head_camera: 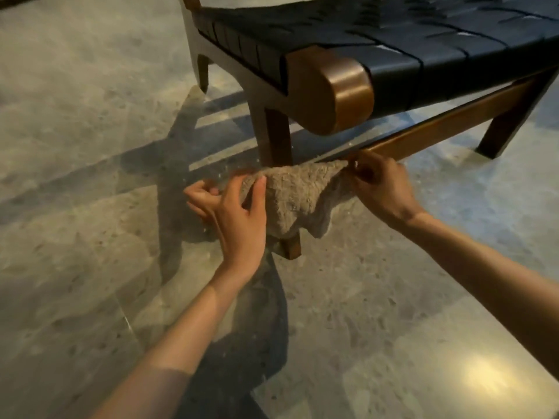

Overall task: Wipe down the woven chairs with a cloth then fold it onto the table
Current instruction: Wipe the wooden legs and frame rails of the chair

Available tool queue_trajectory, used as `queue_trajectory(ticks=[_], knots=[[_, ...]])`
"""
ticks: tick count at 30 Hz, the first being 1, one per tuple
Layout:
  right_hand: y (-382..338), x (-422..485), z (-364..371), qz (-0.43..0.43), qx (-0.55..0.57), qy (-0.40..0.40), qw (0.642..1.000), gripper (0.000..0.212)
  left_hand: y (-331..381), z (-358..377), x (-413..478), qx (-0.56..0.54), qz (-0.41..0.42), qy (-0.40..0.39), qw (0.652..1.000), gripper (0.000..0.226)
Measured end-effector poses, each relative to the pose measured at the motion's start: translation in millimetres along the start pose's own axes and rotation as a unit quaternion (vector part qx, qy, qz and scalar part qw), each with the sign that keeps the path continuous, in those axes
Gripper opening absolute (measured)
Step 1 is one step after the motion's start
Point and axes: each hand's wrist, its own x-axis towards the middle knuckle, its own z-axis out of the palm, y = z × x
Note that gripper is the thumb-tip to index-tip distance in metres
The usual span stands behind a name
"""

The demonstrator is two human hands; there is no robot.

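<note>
A beige knitted cloth (pixel 296 198) is stretched between my two hands, sagging in the middle. My left hand (pixel 233 216) pinches its left edge with thumb and fingers. My right hand (pixel 381 186) pinches its right corner. The cloth is over a glass tabletop (pixel 393 343); I cannot tell whether it touches the glass. Just beyond stands a woven chair (pixel 423 46) with dark straps on a brown wooden frame. Its front left leg (pixel 276 137) is right behind the cloth, and the cloth hides the leg's lower part.
The glass top's left edge (pixel 130 328) runs diagonally from the chair's rear leg toward the lower left. A bright lamp reflection (pixel 487 379) lies on the glass at lower right. Speckled stone floor (pixel 75 131) surrounds the chair and shows through the glass.
</note>
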Motion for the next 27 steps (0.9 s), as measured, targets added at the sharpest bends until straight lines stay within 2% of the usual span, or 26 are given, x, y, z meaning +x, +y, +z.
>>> queue_trajectory(ticks=[4, 7, 9, 10, 13, 17, 22, 25, 27], knots=[[-17, 4, 12, 0.06, 0.17, 0.004, 0.984, 0.026, 6, -3, 16, -0.212, -0.067, -0.036, 0.974, 0.005], [-27, 6, 20, 0.06, 0.277, 0.005, 0.959, 0.029, 19, -3, 27, -0.297, -0.094, -0.014, 0.95, 0.014], [-33, 8, 24, 0.044, 0.328, 0.0, 0.944, 0.027, 23, 1, 30, -0.356, -0.088, -0.021, 0.93, 0.017], [-36, 10, 27, 0.035, 0.35, -0.003, 0.936, 0.027, 26, 1, 29, -0.371, -0.076, -0.019, 0.925, 0.026], [-49, 13, 40, -0.01, 0.344, -0.008, 0.939, 0.022, 28, 3, 24, -0.382, -0.021, -0.007, 0.924, 0.051], [-55, 14, 57, -0.082, 0.31, 0.009, 0.947, 0.022, 22, 20, 23, -0.298, 0.071, -0.033, 0.951, 0.043], [-46, 13, 69, -0.12, 0.269, 0.037, 0.955, 0.019, 13, 35, 17, -0.226, 0.09, -0.01, 0.97, 0.044], [-27, 0, 79, -0.095, 0.237, 0.036, 0.966, 0.015, -2, 37, 1, -0.221, 0.063, -0.018, 0.973, 0.036], [-14, -9, 85, -0.081, 0.225, 0.025, 0.971, 0.027, -12, 40, -19, -0.203, 0.063, -0.024, 0.977, 0.037]])
